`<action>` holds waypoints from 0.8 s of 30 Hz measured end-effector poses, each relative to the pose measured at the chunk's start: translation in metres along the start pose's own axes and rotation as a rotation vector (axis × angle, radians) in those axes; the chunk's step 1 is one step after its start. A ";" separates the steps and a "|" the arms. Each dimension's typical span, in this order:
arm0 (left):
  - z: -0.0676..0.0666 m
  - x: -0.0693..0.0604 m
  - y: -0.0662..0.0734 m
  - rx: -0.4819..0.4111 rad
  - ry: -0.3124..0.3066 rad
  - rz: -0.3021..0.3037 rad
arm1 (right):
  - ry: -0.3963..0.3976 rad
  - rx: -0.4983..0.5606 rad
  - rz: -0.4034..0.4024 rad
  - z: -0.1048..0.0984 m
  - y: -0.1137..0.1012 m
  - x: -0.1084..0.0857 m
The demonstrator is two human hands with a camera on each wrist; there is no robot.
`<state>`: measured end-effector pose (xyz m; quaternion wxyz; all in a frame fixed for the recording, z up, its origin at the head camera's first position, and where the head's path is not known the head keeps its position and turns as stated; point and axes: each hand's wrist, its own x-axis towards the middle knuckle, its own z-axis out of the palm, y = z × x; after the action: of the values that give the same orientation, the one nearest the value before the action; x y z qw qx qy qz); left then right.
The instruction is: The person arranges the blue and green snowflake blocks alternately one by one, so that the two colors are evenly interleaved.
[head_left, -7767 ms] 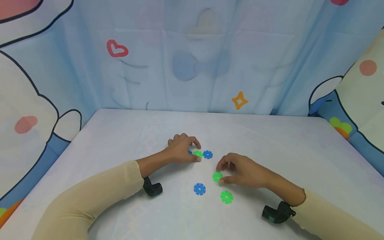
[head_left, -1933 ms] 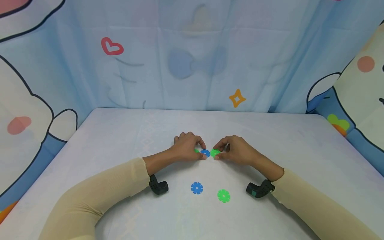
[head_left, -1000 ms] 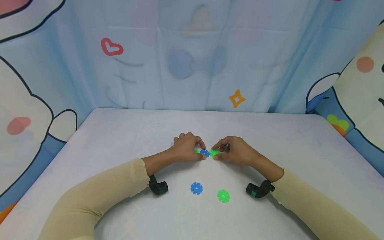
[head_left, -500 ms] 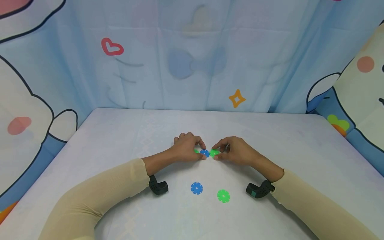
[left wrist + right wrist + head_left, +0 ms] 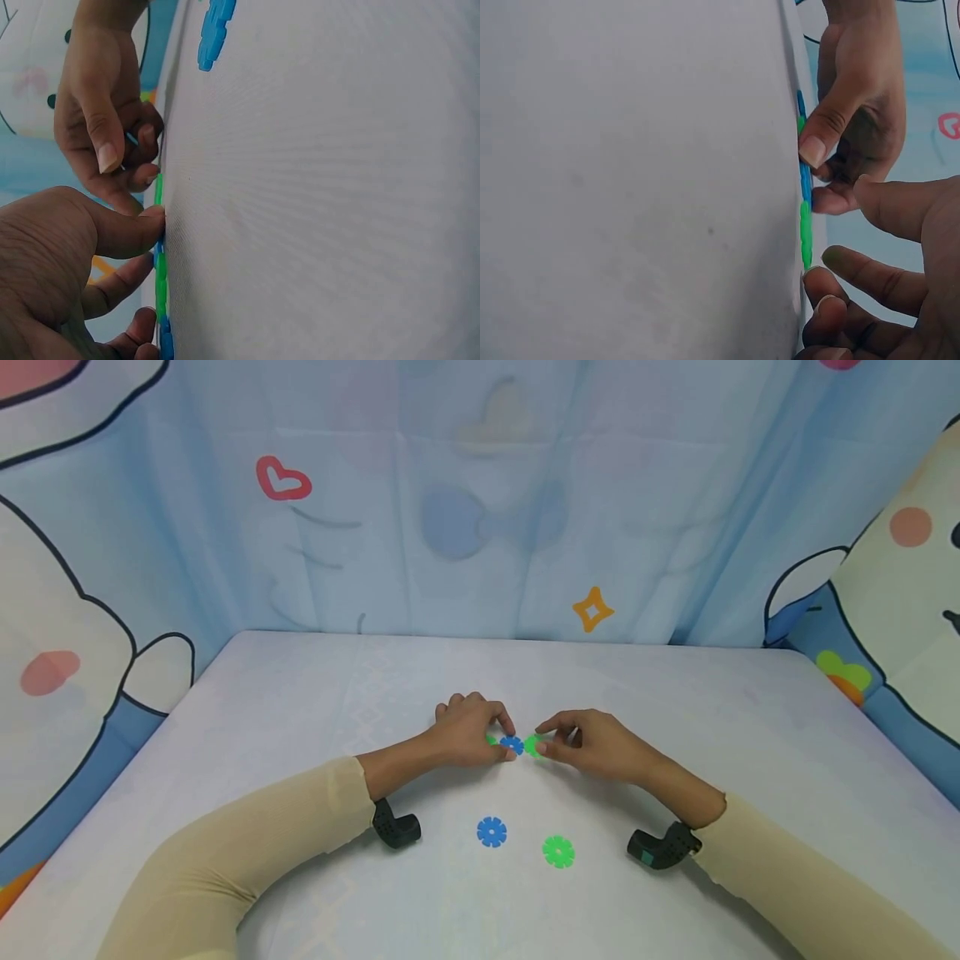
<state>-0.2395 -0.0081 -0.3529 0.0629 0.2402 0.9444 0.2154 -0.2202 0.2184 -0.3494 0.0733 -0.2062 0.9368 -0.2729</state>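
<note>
Head view gives me the cartoon-printed fabric backdrop [image 5: 637, 527] across the far side, then the pale counter [image 5: 675, 710] in front of it. Two beige sleeves reach in, the left sleeve [image 5: 247, 835] and the right sleeve [image 5: 817, 877]. Ahead of them are the left hand [image 5: 467, 731], its thumb and forefinger pinching the middle blue snowflake disc [image 5: 512, 746], and the right hand [image 5: 600, 745], which grasps nothing: my right wrist view shows its thumb and forefinger spread clear of the right-end green disc [image 5: 532, 745]. A black wrist camera [image 5: 396, 827] sits on the left wrist, another black camera [image 5: 664, 847] on the right.

Four discs lie flat in line, left to right: left-end blue disc [image 5: 166, 341], inner green disc [image 5: 491, 740], middle blue, right-end green. The last two appear to touch; I can't tell whether their slots interlock. Nearer me lie a loose blue disc [image 5: 492, 832] and, to its right, a loose green disc [image 5: 558, 852].

I judge the step in hand to be placing the right-end green. Next, I'd steady the line with the left hand and bring the right to the loose blue, keeping the colours alternating.
</note>
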 end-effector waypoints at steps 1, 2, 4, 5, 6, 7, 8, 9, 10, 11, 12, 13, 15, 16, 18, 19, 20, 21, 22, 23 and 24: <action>0.000 0.000 0.000 0.004 0.000 -0.001 | -0.001 0.004 0.003 0.000 -0.001 -0.002; 0.000 0.000 0.001 0.007 -0.002 -0.003 | -0.001 0.010 0.003 0.001 -0.002 -0.005; 0.000 0.000 0.001 0.015 -0.006 -0.004 | -0.001 0.021 0.002 0.002 -0.005 -0.011; 0.000 0.000 0.002 0.020 -0.009 -0.004 | 0.002 0.026 -0.007 0.002 -0.007 -0.015; 0.000 0.000 0.002 0.023 -0.013 -0.006 | 0.007 0.028 -0.021 0.003 -0.009 -0.018; 0.000 0.000 0.002 0.027 -0.016 -0.005 | 0.012 0.029 -0.038 0.004 -0.012 -0.021; 0.000 0.000 0.002 0.032 -0.018 -0.003 | 0.018 0.030 -0.058 0.005 -0.015 -0.025; 0.000 0.000 0.002 0.036 -0.019 0.000 | 0.025 0.029 -0.075 0.006 -0.019 -0.028; 0.000 0.001 0.002 0.037 -0.021 0.003 | 0.030 0.025 -0.098 0.008 -0.022 -0.031; 0.000 0.001 0.002 0.037 -0.023 0.009 | 0.032 0.021 -0.117 0.010 -0.027 -0.033; 0.001 0.001 0.002 0.035 -0.024 0.014 | 0.029 0.019 -0.136 0.013 -0.031 -0.036; 0.001 0.001 0.003 0.036 -0.025 0.019 | 0.022 0.016 -0.151 0.015 -0.035 -0.038; 0.001 0.002 0.003 0.033 -0.026 0.026 | -0.001 0.008 -0.178 0.020 -0.043 -0.042; 0.001 0.002 0.004 0.031 -0.028 0.030 | -0.013 0.001 -0.191 0.023 -0.047 -0.043; 0.001 0.003 0.006 0.036 -0.029 0.037 | -0.039 -0.003 -0.207 0.028 -0.055 -0.045; 0.001 0.003 0.007 0.039 -0.029 0.041 | -0.050 -0.003 -0.215 0.031 -0.058 -0.046; 0.001 0.003 0.007 0.042 -0.029 0.046 | -0.058 -0.003 -0.222 0.033 -0.060 -0.047; 0.001 0.004 0.008 0.045 -0.031 0.052 | -0.066 -0.003 -0.226 0.035 -0.063 -0.047; 0.002 0.004 0.009 0.047 -0.032 0.058 | -0.072 -0.003 -0.228 0.037 -0.064 -0.047; 0.002 0.005 0.010 0.048 -0.033 0.061 | -0.078 0.000 -0.228 0.039 -0.066 -0.048; 0.003 0.006 0.011 0.047 -0.034 0.063 | -0.083 0.003 -0.229 0.041 -0.067 -0.048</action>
<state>-0.2393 0.0043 -0.3505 0.0666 0.2747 0.9401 0.1907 -0.1437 0.1677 -0.3460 0.0808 -0.3229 0.9029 -0.2721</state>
